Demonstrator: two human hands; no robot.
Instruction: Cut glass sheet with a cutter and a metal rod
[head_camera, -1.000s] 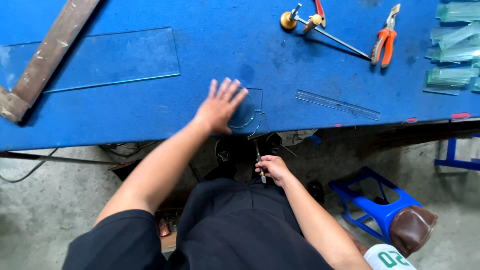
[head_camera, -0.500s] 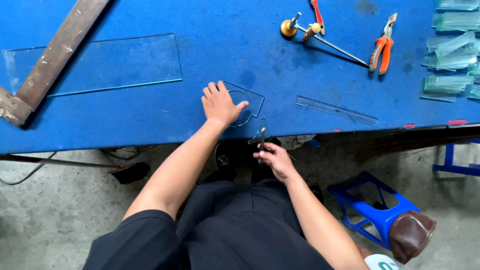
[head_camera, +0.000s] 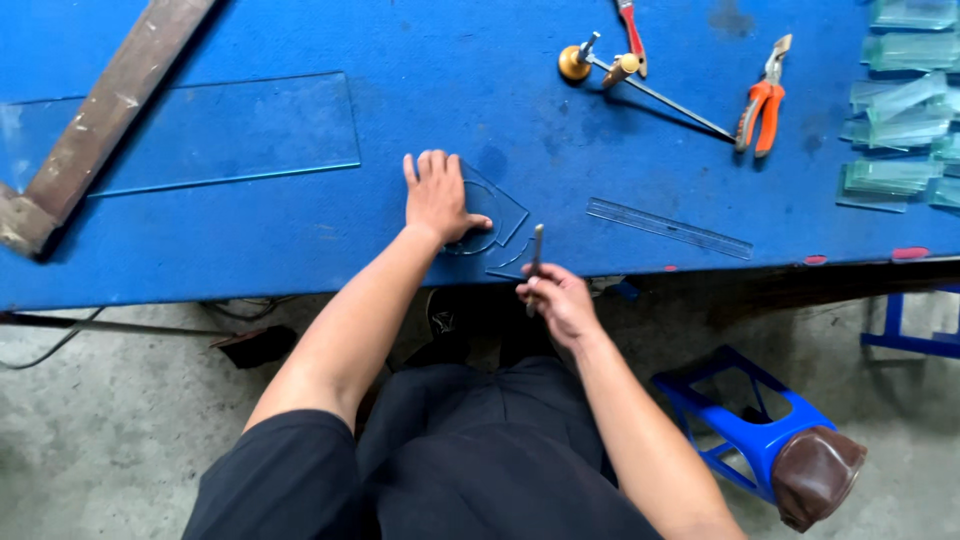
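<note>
My left hand (head_camera: 437, 195) lies flat on a small clear glass piece (head_camera: 503, 212) with a curved score, near the front edge of the blue table (head_camera: 300, 240). My right hand (head_camera: 556, 297) grips a thin metal glass cutter (head_camera: 535, 254), held upright just below the table edge, its tip close to the glass piece's front corner. Part of the glass is hidden under my left palm.
A large glass sheet (head_camera: 220, 135) lies at the left with a rusty wooden bar (head_camera: 105, 110) across it. A narrow glass strip (head_camera: 668, 227), a circle cutter (head_camera: 640, 80), orange pliers (head_camera: 760, 100) and stacked glass pieces (head_camera: 900, 110) lie to the right. A blue stool (head_camera: 760, 440) stands on the floor.
My left hand has slid further onto the glass piece and pressed flat. My right hand has risen from my lap toward the table edge with the cutter.
</note>
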